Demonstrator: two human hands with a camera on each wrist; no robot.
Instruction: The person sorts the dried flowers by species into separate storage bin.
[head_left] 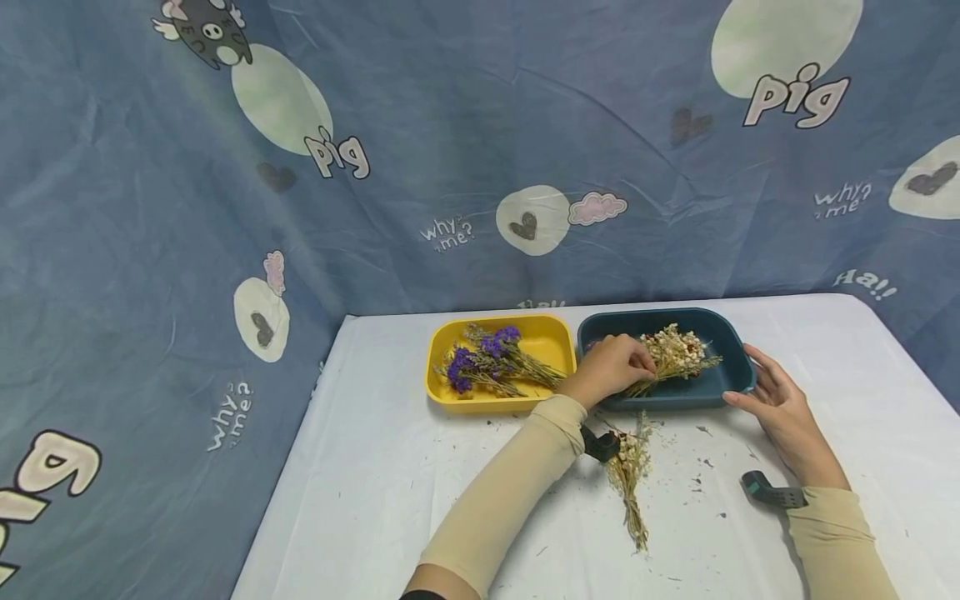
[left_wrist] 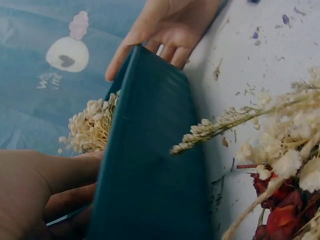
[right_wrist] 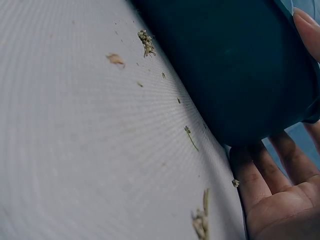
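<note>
My left hand (head_left: 617, 365) reaches over the dark teal tray (head_left: 738, 398), its curled fingers at the stems of a bunch of cream dried flowers (head_left: 677, 352) lying inside. In the left wrist view, the tray wall (left_wrist: 155, 135) partly covers that hand (left_wrist: 45, 185). At the tray's right end, my right hand (head_left: 780, 408) holds the corner, thumb near the front rim and fingers around the side. The right wrist view shows the fingers (right_wrist: 257, 172) against the tray's end. Some purple shows beside my left hand in the tray, mostly hidden.
A yellow tray (head_left: 468, 406) with purple dried flowers (head_left: 480, 354) stands left of the teal one. On the white table (head_left: 375, 467) in front lies a tied bunch of cream and red dried flowers (head_left: 630, 475). Plant crumbs (head_left: 697, 481) are scattered nearby. A blue printed curtain (head_left: 420, 108) hangs behind.
</note>
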